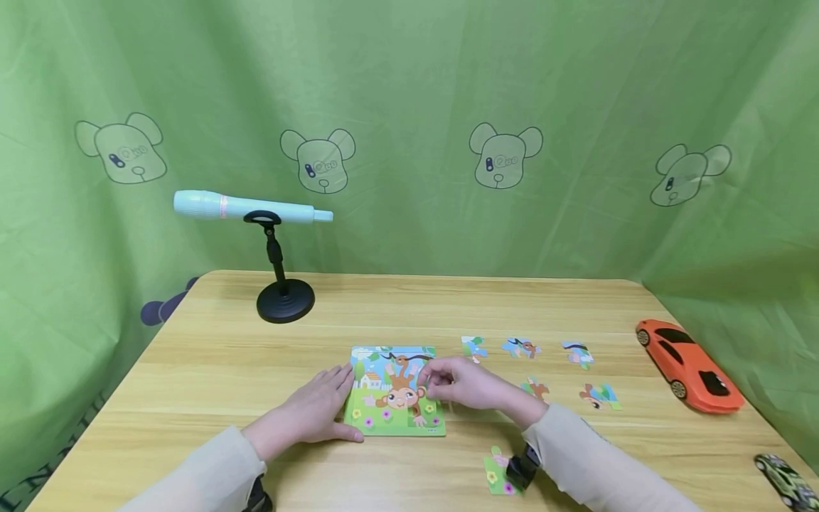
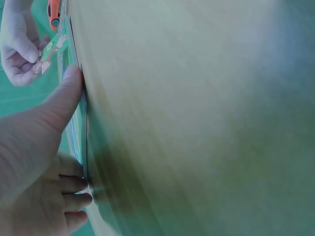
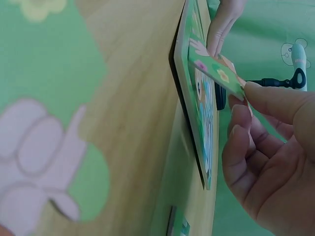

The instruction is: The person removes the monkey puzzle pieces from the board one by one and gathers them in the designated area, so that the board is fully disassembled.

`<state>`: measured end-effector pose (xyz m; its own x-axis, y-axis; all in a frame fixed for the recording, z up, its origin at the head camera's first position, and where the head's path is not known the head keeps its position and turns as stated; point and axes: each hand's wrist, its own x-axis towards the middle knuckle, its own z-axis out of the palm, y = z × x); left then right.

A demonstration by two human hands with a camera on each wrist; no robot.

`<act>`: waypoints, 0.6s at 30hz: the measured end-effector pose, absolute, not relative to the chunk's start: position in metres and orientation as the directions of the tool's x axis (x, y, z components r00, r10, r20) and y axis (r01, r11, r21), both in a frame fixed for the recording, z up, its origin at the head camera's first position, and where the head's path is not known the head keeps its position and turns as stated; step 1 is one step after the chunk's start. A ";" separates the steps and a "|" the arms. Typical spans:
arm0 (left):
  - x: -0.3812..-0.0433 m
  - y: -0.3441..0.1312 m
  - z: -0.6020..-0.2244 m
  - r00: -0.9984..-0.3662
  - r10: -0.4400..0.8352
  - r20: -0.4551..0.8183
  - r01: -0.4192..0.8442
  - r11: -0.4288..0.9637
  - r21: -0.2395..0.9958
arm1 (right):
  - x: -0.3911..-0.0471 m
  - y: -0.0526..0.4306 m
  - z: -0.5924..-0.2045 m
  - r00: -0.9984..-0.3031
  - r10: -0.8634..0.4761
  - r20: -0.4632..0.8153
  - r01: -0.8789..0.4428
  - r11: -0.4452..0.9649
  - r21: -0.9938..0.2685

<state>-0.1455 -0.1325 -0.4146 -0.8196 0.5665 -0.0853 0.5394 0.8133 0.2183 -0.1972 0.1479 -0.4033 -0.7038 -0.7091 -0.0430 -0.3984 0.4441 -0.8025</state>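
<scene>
A picture puzzle board (image 1: 377, 423) with a monkey, a house and flowers lies flat on the table. My left hand (image 1: 320, 409) rests along its left side, fingers extended, thumb at the near left corner. Over the board's right part, my right hand (image 1: 470, 384) pinches a puzzle piece (image 3: 214, 71) between thumb and fingers. That piece is tilted, showing green with two flowers and a monkey's paw, its lower edge right at the board. Loose puzzle pieces lie to the right, among them a flowered piece (image 1: 494, 478) partly hidden by the right wrist's strap.
Beyond the board, several more loose pieces, such as a branch piece (image 1: 579, 354), lie spread out. An orange toy car (image 1: 691, 366) and a camouflage toy car (image 1: 787, 483) stand at the right edge. A blue microphone (image 1: 243, 208) sits on a black stand (image 1: 286, 302) at back left.
</scene>
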 end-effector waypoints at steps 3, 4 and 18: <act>-0.146 -0.133 -0.415 -0.820 0.567 -0.083 0.540 0.813 0.217 | -0.197 0.147 -0.404 -0.705 -0.707 -0.056 -0.380 0.443 -0.812; -0.146 -0.133 -0.415 -0.820 0.567 -0.083 0.541 0.813 0.216 | -0.197 0.147 -0.404 -0.704 -0.707 -0.058 -0.379 0.444 -0.812; -0.143 -0.131 -0.410 -0.821 0.566 -0.082 0.536 0.811 0.234 | -0.195 0.146 -0.401 -0.712 -0.699 -0.059 -0.365 0.442 -0.820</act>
